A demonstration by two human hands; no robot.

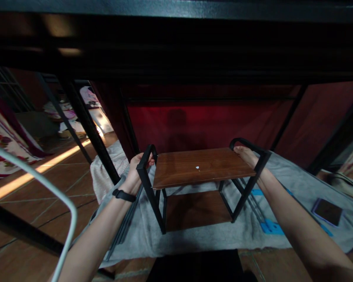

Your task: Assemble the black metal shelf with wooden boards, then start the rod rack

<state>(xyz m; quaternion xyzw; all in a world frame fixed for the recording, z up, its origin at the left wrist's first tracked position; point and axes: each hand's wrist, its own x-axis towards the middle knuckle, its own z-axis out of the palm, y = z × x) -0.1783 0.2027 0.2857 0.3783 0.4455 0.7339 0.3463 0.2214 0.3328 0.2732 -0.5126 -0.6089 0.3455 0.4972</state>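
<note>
In front of me stands a small two-tier shelf with black metal side frames and brown wood-grain boards. Its upper board (206,164) carries a small white spot, and the lower board (197,209) sits near the cloth. At the left frame (148,184), my left hand (138,162), with a dark band on the wrist, is closed around the upper bar. My right hand (247,156) is closed at the right frame (247,194), its fingers inside the curved top beside the board's corner. Parts of both hands are hidden behind the frames.
A grey cloth (147,239) lies under the shelf. Grey rods (125,223) rest at left; blue pieces (272,227) and a phone (327,212) lie at right. A dark beam (176,47) crosses overhead, and a pale curved tube (72,219) stands at left.
</note>
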